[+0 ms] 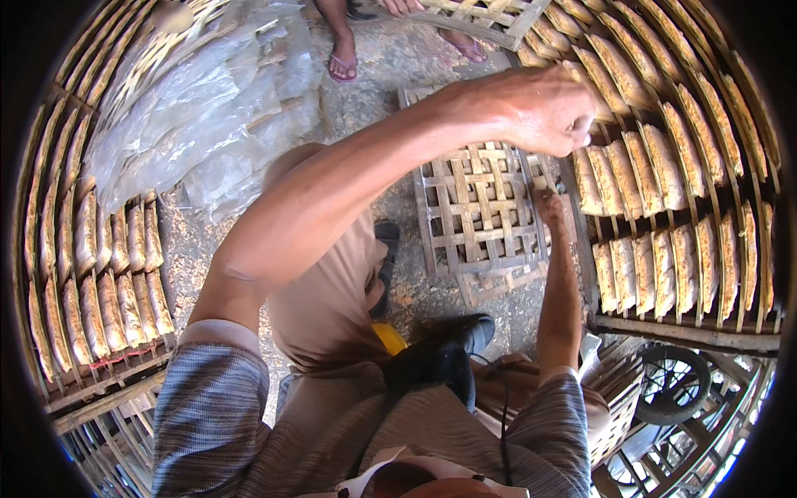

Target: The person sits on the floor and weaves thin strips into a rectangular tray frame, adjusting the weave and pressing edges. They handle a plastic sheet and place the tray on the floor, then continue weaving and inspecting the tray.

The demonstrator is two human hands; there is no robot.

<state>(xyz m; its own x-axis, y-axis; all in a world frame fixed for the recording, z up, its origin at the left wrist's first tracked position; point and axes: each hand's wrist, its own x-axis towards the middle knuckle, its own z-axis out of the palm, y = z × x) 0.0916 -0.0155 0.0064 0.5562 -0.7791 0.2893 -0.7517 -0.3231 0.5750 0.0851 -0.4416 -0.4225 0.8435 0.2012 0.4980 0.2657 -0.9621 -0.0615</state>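
My left arm reaches across to the right, and my left hand (552, 112) is closed beside a rack of pale slabs with orange, crumbly faces (664, 170). Its fingers are curled; what they hold, if anything, is hidden. Lower down, my right hand (548, 207) is closed at the right edge of a woven bamboo tray (477, 199) in a wooden frame. A small light-coloured piece shows just above its fingers, too unclear to name. The tray lies on the floor, partly covered by my left forearm.
Another slatted rack of similar slabs (116, 307) stands at the left. Crumpled clear plastic sheets (224, 116) lie at the upper left. Ahead, another person's foot (342, 60) and hand show beside a second woven tray (486, 18). A wheel (672, 384) is at the lower right.
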